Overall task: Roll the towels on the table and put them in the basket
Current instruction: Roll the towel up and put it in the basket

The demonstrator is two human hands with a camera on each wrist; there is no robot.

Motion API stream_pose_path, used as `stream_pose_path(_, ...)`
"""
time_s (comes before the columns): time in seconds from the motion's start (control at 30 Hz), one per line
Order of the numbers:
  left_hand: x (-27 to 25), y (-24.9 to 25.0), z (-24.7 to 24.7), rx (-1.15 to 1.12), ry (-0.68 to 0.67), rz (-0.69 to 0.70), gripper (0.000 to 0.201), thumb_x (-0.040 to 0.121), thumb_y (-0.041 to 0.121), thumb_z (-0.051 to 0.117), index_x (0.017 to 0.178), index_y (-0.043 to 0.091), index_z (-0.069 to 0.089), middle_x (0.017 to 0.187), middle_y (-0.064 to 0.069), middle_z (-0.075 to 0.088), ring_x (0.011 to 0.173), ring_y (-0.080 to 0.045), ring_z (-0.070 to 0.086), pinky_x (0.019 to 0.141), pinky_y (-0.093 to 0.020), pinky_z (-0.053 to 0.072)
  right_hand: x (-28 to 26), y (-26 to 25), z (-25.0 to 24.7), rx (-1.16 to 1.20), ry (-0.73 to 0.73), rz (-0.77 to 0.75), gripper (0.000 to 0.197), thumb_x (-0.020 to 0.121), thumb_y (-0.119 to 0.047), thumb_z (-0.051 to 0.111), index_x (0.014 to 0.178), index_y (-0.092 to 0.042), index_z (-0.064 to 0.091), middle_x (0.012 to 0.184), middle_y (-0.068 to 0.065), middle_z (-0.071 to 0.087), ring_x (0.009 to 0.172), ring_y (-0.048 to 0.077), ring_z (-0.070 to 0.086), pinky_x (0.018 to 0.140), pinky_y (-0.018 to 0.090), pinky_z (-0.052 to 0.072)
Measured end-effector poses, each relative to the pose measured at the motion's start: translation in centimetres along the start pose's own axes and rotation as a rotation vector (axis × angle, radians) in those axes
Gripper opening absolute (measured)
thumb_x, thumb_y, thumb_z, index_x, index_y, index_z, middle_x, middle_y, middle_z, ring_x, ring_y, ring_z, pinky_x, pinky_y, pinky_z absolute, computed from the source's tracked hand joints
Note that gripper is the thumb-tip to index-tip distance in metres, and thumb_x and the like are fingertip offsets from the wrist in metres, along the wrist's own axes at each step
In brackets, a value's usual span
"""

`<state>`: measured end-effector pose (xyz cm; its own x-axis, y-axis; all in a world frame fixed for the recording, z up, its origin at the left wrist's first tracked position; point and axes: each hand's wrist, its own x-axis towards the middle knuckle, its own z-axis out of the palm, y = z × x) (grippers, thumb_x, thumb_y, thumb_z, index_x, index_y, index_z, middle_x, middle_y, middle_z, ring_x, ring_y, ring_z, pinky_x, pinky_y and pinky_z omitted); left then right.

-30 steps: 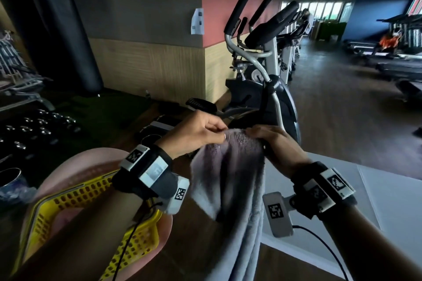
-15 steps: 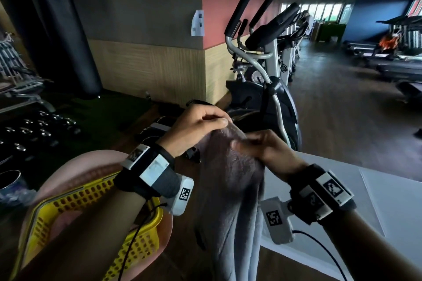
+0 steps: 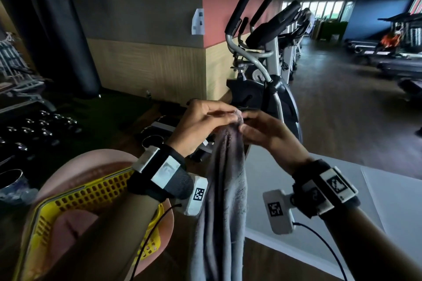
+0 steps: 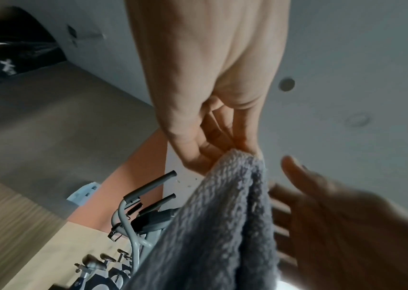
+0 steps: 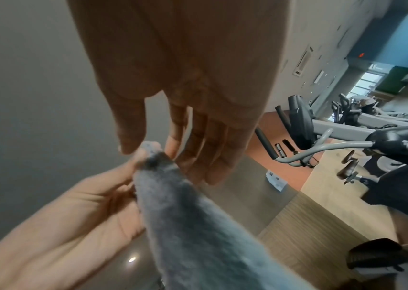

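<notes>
A grey towel (image 3: 221,201) hangs straight down in a narrow bunch between my arms, above the floor and beside the table edge. My left hand (image 3: 230,116) pinches its top end with thumb and fingertips, as the left wrist view (image 4: 210,153) shows on the towel (image 4: 222,225). My right hand (image 3: 258,128) hovers just right of that top end with its fingers stretched out; in the right wrist view its fingers (image 5: 218,157) spread around the towel tip (image 5: 153,157) without gripping it. The yellow basket (image 3: 91,191) sits lower left, under my left forearm.
The basket rests on a pink round seat (image 3: 102,157). A white table (image 3: 388,201) lies at the right, below my right wrist. An exercise bike (image 3: 269,89) stands right behind the hands. Dumbbells (image 3: 34,125) lie on the floor at the far left.
My right hand has let go of the towel's upper edge and opened beside the left. The towel's top is now gathered in the left hand's pinch and hangs narrower.
</notes>
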<state>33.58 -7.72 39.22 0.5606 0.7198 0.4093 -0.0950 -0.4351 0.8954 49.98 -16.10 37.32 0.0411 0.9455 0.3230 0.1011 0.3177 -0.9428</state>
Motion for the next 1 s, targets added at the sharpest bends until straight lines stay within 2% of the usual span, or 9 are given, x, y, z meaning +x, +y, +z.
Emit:
stream_pose_path(0.2,0.2,-0.4,0.6,-0.036,0.04,-0.052,0.035,0.078,0.0,0.073,0.094,0.013,0.045,0.082,-0.014,0.071,0.072,-0.015,0.063,0.072,-0.03,0.047,1.5,-1.0,-0.8,-0.068,0.07,0.046,0.024,0.085,-0.003,0.066,0.108,0.004,0.067,0.104,0.024,0.068,0.089,0.028,0.063,0.085,0.043,0.053)
stream_pose_path(0.33,-0.4,-1.3,0.7,-0.145,-0.053,-0.146,0.026,0.082,0.008,0.069,0.104,0.014,0.056,0.09,-0.007,0.068,0.086,-0.019,0.063,0.077,-0.035,0.049,2.0,-1.3,-0.9,-0.07,0.034,0.032,0.013,0.091,-0.006,0.059,0.098,0.002,0.067,0.093,0.019,0.068,0.082,0.026,0.064,0.079,0.038,0.055)
stream_pose_path(0.43,-1.1,-2.7,1.1,-0.209,-0.006,-0.235,0.024,0.075,0.022,0.076,0.098,0.018,0.07,0.103,-0.008,0.069,0.101,-0.024,0.062,0.092,-0.043,0.047,3.4,-0.9,-1.1,-0.022,0.201,-0.039,0.014,0.092,-0.011,0.056,0.085,-0.015,0.067,0.082,0.006,0.061,0.079,0.016,0.056,0.075,0.034,0.049)
stream_pose_path(0.53,-1.6,-2.7,0.9,-0.168,0.002,-0.191,0.015,0.082,0.028,0.066,0.091,0.02,0.075,0.099,-0.008,0.072,0.097,-0.022,0.065,0.092,-0.038,0.048,4.2,-1.0,-1.6,-0.018,0.374,-0.132,0.018,0.089,-0.024,0.056,0.078,-0.016,0.069,0.078,0.001,0.065,0.08,0.014,0.057,0.082,0.034,0.047)
stream_pose_path(0.6,-1.3,-2.6,0.2,-0.041,0.024,-0.116,0.015,0.091,0.026,0.061,0.093,0.016,0.072,0.096,-0.009,0.071,0.092,-0.022,0.066,0.085,-0.036,0.048,4.0,-1.5,-1.6,-0.232,0.266,-0.106,0.037,0.092,-0.039,0.058,0.078,-0.006,0.068,0.072,0.0,0.062,0.071,0.01,0.055,0.072,0.025,0.043)
stream_pose_path(0.7,-0.4,-2.4,-0.2,0.047,0.069,-0.047,0.015,0.091,0.025,0.058,0.087,0.017,0.069,0.086,-0.002,0.068,0.082,-0.009,0.061,0.077,-0.03,0.043,3.1,-1.2,-1.0,-0.577,-0.167,0.016,0.057,0.08,-0.055,0.066,0.091,0.002,0.069,0.093,0.011,0.072,0.081,0.021,0.065,0.077,0.04,0.051)
stream_pose_path(0.8,-0.7,-2.6,0.7,0.038,0.048,-0.025,0.026,0.09,0.035,0.058,0.089,0.012,0.07,0.089,-0.012,0.067,0.086,-0.015,0.059,0.08,-0.034,0.042,3.4,-1.5,-1.4,-0.219,0.016,-0.02,0.033,0.087,-0.024,0.067,0.092,0.008,0.068,0.104,0.029,0.066,0.085,0.022,0.059,0.084,0.043,0.049)
stream_pose_path(0.9,-1.3,-3.4,0.9,0.061,0.082,-0.02,0.033,0.092,0.04,0.057,0.092,0.01,0.071,0.09,-0.018,0.068,0.082,-0.019,0.062,0.077,-0.035,0.044,4.0,-1.9,-2.3,0.12,0.347,0.028,0.021,0.088,-0.026,0.063,0.083,-0.006,0.069,0.09,0.017,0.066,0.081,0.023,0.059,0.087,0.044,0.049)
stream_pose_path(1.0,-0.9,-4.0,0.5,0.16,0.043,0.002,0.045,0.086,0.05,0.057,0.091,0.007,0.07,0.084,-0.026,0.064,0.075,-0.017,0.055,0.07,-0.034,0.038,3.7,-0.9,-1.6,-0.2,0.152,0.13,0.042,0.09,-0.046,0.059,0.082,-0.007,0.072,0.082,0.009,0.071,0.072,0.024,0.065,0.076,0.037,0.051)
